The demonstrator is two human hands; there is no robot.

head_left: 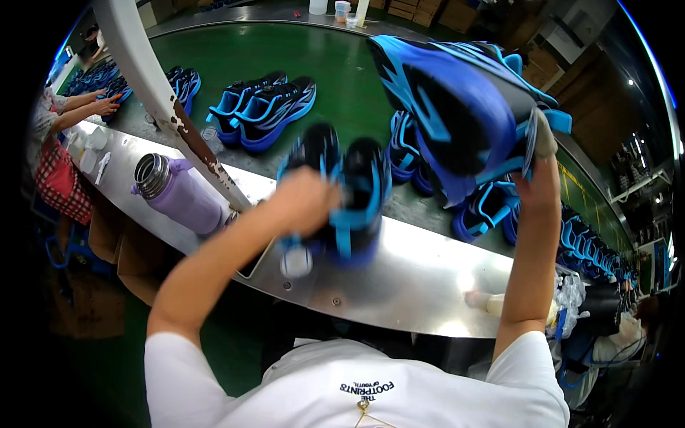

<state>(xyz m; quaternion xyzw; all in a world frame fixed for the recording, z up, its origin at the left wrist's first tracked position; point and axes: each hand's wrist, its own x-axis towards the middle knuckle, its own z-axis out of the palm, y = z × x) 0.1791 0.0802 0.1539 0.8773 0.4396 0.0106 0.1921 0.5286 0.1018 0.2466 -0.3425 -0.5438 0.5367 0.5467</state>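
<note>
"Where do we see the left hand (308, 203)?"

"Just off centre toward 10 o'clock, by the collar of the left shoe in the near pair of shoes (367, 167). It is blurred, so we cannot tell whether its fingers have closed on anything."

"And the right hand (539, 155)?"

"We find it between 2 and 3 o'clock, grasping the raised shoe (464, 118), a smear of blue, purple and black filling 2 o'clock."

"What lies around these 2 hands?"

"The near pair sits side by side at the metal table (399, 285), with a small round pale piece (295, 262) just beside it, between 7 and 8 o'clock. At 11 o'clock we have another pair of shoes (275, 110), black and blue as well."

"Farther out?"

"At 9 o'clock we see a purple bottle (189, 200) with its mouth uncovered, beside the chipped white post (146, 57). A co-worker (68, 182) is between 9 and 10 o'clock, and a long row of shoes (596, 246) runs along 3 o'clock."
</note>
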